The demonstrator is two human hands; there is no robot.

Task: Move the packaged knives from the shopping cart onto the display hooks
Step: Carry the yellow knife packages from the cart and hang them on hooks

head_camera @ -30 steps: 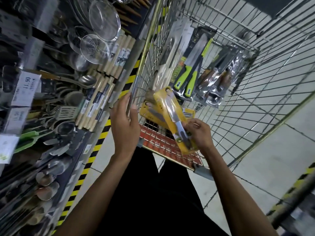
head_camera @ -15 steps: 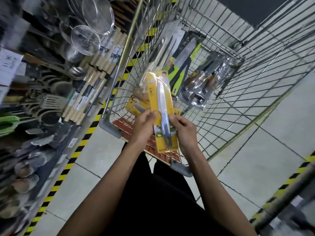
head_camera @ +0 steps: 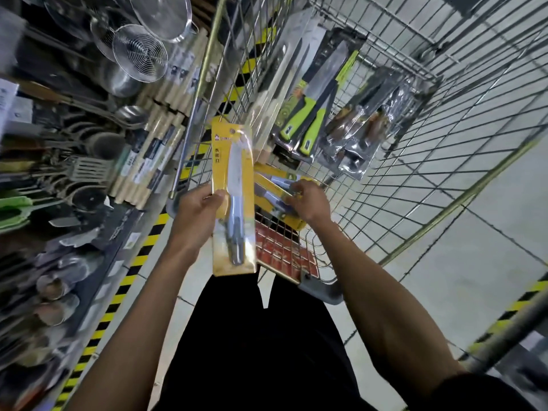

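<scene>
My left hand [head_camera: 197, 215] grips a yellow packaged knife [head_camera: 232, 173] by its left edge and holds it upright over the near left corner of the wire shopping cart [head_camera: 415, 173]. My right hand [head_camera: 308, 200] reaches into the cart, its fingers curled on another yellow knife pack [head_camera: 271, 188] that lies among a few like it. Further in lie green-handled knife packs [head_camera: 311, 114], brown-handled knives in clear bags [head_camera: 364, 126] and long pale-handled knives [head_camera: 281, 84].
To the left runs the display rack [head_camera: 59, 143] with hanging strainers [head_camera: 139, 57], ladles, spatulas and wooden rolling pins [head_camera: 160, 137]. Yellow-black tape [head_camera: 118, 295] marks the floor along its base. My legs in black stand against the cart's near end.
The yellow pack passed from my right hand to my left, which let go of the cart's rim. My right hand then dropped back into the cart onto another yellow pack.
</scene>
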